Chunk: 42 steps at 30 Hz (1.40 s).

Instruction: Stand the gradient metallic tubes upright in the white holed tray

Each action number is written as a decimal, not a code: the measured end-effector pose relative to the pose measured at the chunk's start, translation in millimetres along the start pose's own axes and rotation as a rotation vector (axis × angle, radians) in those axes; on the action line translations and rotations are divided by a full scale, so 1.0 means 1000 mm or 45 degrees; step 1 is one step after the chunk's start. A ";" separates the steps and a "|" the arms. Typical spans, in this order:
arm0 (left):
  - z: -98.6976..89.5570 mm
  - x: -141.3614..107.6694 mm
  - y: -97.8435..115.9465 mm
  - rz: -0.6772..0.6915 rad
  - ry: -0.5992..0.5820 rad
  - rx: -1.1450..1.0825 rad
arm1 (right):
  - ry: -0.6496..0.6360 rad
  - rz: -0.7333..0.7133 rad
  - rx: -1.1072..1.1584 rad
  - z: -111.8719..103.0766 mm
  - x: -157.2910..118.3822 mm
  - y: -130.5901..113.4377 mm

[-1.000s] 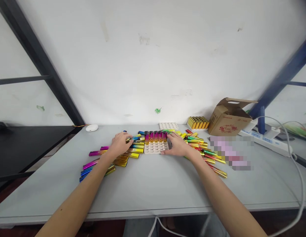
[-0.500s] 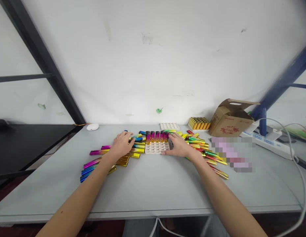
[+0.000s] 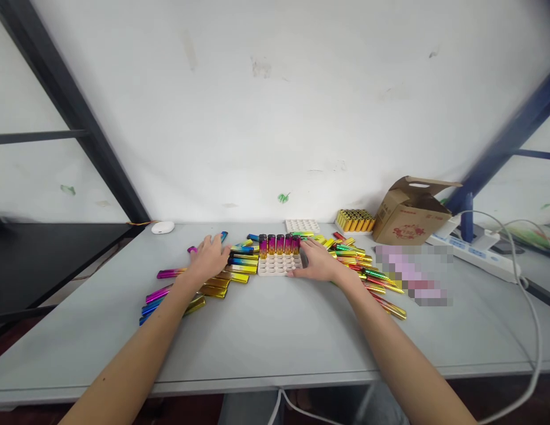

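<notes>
My left hand (image 3: 208, 258) is over the left pile of shiny lighters, fingers curled down. The magenta end of a lighter (image 3: 192, 249) sticks out beside it; the hand covers the rest. My right hand (image 3: 318, 261) grips the right side of a white tray with round holes (image 3: 279, 273), thumb at the front corner and fingers towards the back. A row of magenta-and-gold lighters with black tops (image 3: 280, 244) stands upright along the tray's back. Loose blue-and-gold lighters (image 3: 243, 261) lie between my left hand and the tray.
More green, red and gold lighters (image 3: 354, 260) lie right of the tray. At the wall are another white tray (image 3: 302, 225), a tray full of gold lighters (image 3: 355, 221) and an open cardboard box (image 3: 403, 218). A power strip (image 3: 478, 254) with cables lies at the right; a white case (image 3: 163, 228) sits far left.
My left hand has shifted slightly left, and the magenta lighter end beside it has moved back towards the wall. My right hand stays at the tray. The view has turned slightly.
</notes>
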State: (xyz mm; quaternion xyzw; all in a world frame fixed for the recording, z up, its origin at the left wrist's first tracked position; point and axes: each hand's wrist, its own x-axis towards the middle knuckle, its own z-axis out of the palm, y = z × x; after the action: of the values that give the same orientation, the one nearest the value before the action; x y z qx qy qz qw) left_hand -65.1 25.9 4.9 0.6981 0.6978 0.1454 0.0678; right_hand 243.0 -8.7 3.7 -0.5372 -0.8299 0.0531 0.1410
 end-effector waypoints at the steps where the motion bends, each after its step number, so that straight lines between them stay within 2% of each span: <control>1: 0.000 0.005 -0.005 0.035 0.019 -0.062 | -0.001 -0.001 0.000 0.000 0.000 0.000; 4: -0.002 0.015 -0.020 0.086 0.157 -0.143 | -0.012 -0.004 -0.010 0.001 0.000 0.001; 7: -0.005 0.020 -0.032 -0.041 0.262 -0.024 | -0.009 -0.013 -0.015 0.001 0.000 0.002; 10: -0.010 0.022 -0.038 -0.263 0.146 0.127 | -0.008 0.000 -0.023 0.001 0.000 0.001; 12: -0.014 0.023 -0.040 -0.316 0.072 0.165 | -0.017 0.009 -0.029 0.000 0.000 0.000; 21: -0.014 0.021 -0.035 -0.291 0.104 0.096 | -0.020 0.013 -0.026 0.000 -0.001 -0.002; 23: -0.015 0.021 -0.033 -0.266 0.175 0.047 | -0.019 0.013 -0.022 0.001 -0.001 0.000; 25: -0.016 0.020 -0.029 -0.160 0.297 -0.042 | -0.018 0.014 -0.019 0.002 0.000 0.001; 27: -0.018 0.017 -0.021 -0.034 0.427 -0.175 | -0.021 0.012 -0.021 0.004 0.000 0.003; 29: -0.018 0.011 -0.008 0.050 0.492 -0.370 | -0.023 0.005 -0.029 0.005 0.001 0.003; 33: -0.009 -0.009 0.024 0.314 0.352 -0.975 | -0.025 0.006 -0.041 0.006 0.001 0.002; 36: 0.000 -0.019 0.041 0.458 0.151 -1.335 | -0.037 0.003 -0.034 0.005 0.001 0.001; 39: 0.005 -0.020 0.048 0.461 -0.018 -1.618 | -0.039 0.000 -0.034 0.004 0.001 0.001; 42: 0.004 -0.020 0.051 0.396 -0.102 -1.801 | -0.046 0.007 -0.037 0.004 0.001 0.000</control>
State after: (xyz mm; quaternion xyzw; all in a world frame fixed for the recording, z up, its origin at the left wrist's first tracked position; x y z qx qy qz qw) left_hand -15.1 5.8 13.7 0.5832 0.3264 0.5442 0.5072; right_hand 241.6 -7.7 0.3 -0.5405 -0.8315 0.0512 0.1180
